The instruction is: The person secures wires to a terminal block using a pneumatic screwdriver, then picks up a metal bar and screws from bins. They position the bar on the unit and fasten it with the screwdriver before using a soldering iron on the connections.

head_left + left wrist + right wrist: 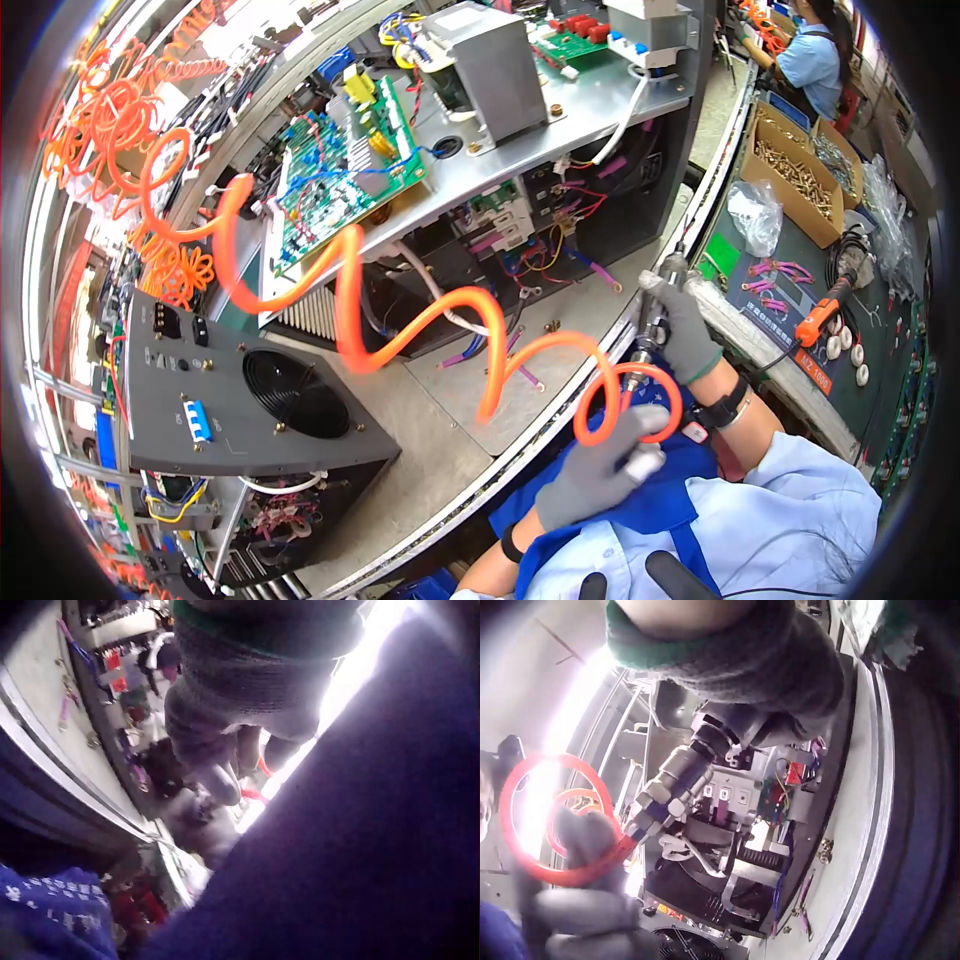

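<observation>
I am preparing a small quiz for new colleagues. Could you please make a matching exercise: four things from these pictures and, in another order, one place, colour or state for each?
Things
1. Metal tool
2. Coiled hose
3. Cardboard box
4. Round fan

Descriptions
A. Orange
B. Set in a dark panel
C. In the right grip
D. Filled with brass-coloured parts

Right pairs: 1-C, 2-A, 3-D, 4-B

From above, the wide head view faces forward and down over the grey-gloved left hand [598, 470] and grey-gloved right hand [690, 332], each wrist view looks closely along its own hand, and head and right-wrist views share the orange coiled plastic hose [347, 300].
</observation>
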A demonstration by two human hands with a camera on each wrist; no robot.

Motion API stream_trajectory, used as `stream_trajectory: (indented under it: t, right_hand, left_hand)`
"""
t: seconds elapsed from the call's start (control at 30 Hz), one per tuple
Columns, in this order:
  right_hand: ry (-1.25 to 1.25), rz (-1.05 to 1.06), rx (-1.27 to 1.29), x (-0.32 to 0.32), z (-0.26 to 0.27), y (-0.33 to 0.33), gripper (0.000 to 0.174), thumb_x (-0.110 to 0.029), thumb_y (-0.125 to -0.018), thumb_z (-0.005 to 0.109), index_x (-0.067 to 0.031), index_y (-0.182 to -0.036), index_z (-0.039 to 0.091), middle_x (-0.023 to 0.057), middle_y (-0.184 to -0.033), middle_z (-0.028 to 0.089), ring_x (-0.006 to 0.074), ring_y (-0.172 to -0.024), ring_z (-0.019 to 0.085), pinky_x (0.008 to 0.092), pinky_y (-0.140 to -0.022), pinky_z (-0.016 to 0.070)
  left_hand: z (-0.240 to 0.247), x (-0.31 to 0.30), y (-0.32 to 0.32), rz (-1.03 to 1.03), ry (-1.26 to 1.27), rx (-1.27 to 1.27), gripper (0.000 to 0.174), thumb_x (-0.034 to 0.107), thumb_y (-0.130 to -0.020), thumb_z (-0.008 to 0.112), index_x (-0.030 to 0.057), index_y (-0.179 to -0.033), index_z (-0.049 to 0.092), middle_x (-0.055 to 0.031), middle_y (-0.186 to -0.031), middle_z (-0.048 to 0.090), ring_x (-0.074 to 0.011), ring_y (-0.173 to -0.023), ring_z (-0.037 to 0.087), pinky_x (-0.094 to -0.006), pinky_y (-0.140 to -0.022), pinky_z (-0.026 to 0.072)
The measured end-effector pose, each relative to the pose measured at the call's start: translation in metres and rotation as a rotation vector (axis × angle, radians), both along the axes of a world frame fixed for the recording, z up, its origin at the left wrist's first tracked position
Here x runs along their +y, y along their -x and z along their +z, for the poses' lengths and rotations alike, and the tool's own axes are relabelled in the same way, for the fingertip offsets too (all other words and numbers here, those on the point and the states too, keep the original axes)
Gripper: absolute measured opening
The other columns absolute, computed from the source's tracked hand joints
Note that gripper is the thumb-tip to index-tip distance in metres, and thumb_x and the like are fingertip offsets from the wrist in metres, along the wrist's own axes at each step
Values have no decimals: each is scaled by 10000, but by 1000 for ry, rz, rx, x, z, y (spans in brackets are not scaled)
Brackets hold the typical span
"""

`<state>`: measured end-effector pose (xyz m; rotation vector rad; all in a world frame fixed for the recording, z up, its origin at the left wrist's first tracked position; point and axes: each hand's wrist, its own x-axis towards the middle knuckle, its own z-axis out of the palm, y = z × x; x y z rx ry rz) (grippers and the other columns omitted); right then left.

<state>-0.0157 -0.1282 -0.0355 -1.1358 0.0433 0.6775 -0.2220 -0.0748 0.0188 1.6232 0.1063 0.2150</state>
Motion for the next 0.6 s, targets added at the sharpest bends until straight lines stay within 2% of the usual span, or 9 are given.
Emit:
stream_trajectory:
  t: [0.03, 0.13, 0.17, 0.2, 0.23, 0.3, 0.4, 0.5, 0.6]
  right_hand:
    - [8, 45, -12, -6, 13, 4, 298, -288, -764, 724, -106, -841, 502, 13, -612, 532, 127, -483, 565, 256, -428, 482]
    - [125, 32, -75, -23, 32, 10, 312, -304, -763, 720, -100, -834, 495, 24, -628, 552, 114, -487, 569, 236, -428, 484]
    - [137, 103, -66, -33, 41, 11, 316, -314, -759, 717, -96, -848, 505, 16, -637, 552, 108, -496, 568, 226, -439, 484]
    - [178, 125, -36, -39, 52, 15, 304, -318, -762, 705, -95, -850, 519, 9, -624, 547, 106, -495, 565, 219, -454, 484]
    - [173, 174, 23, -48, 62, 18, 294, -318, -776, 680, -90, -874, 522, 4, -631, 532, 92, -488, 519, 218, -446, 443]
    - [80, 236, 216, -75, 39, 14, 274, -294, -803, 639, -75, -920, 522, 0, -645, 514, 72, -492, 468, 211, -431, 387]
    - [-354, 672, 570, -99, 45, 9, 340, -193, -806, 622, -49, -1074, 471, -16, -691, 432, 59, -561, 426, 201, -450, 344]
    - [-159, 884, 494, -102, 65, 21, 534, -117, -762, 641, -66, -1233, 394, 17, -734, 436, 68, -587, 442, 229, -451, 314]
    - [-14, 1002, 335, -95, 74, 38, 743, -244, -649, 737, -40, -1273, 388, 75, -844, 513, 101, -598, 471, 252, -499, 389]
  left_hand:
    - [-4, 14, 6, 4, -4, 99, 314, 63, -839, 634, -19, -1135, 572, -101, -1124, 590, -148, -944, 591, -297, -787, 488]
    - [-58, 50, 23, 536, -151, 250, 261, 75, -822, 625, -5, -1069, 598, -49, -881, 643, -123, -801, 602, -270, -735, 478]
    - [-59, 65, 28, 698, -162, 295, 277, 119, -816, 611, 21, -1074, 638, -86, -892, 651, -164, -766, 594, -291, -722, 481]
    - [-66, 81, 33, 762, -395, 199, 277, 96, -814, 597, 14, -1076, 632, -75, -929, 657, -149, -755, 587, -280, -689, 476]
    - [-95, 97, 42, 821, -247, 216, 277, 85, -815, 592, 3, -1078, 624, -75, -951, 660, -132, -768, 590, -272, -670, 475]
    - [-95, 112, 44, 863, -189, 252, 278, 84, -817, 590, -4, -1079, 619, -72, -948, 659, -122, -779, 590, -270, -668, 478]
    - [-93, 125, 36, 865, -230, 275, 297, 90, -808, 602, 9, -1094, 613, -74, -951, 654, -122, -779, 603, -264, -647, 483]
    - [-91, 133, 13, 865, -630, 191, 280, 133, -754, 633, 105, -1031, 657, -105, -901, 604, -244, -781, 608, -328, -672, 486]
    - [-92, 140, -4, 781, -847, 357, 242, 217, -734, 669, 96, -943, 693, -127, -847, 581, -282, -789, 585, -376, -707, 464]
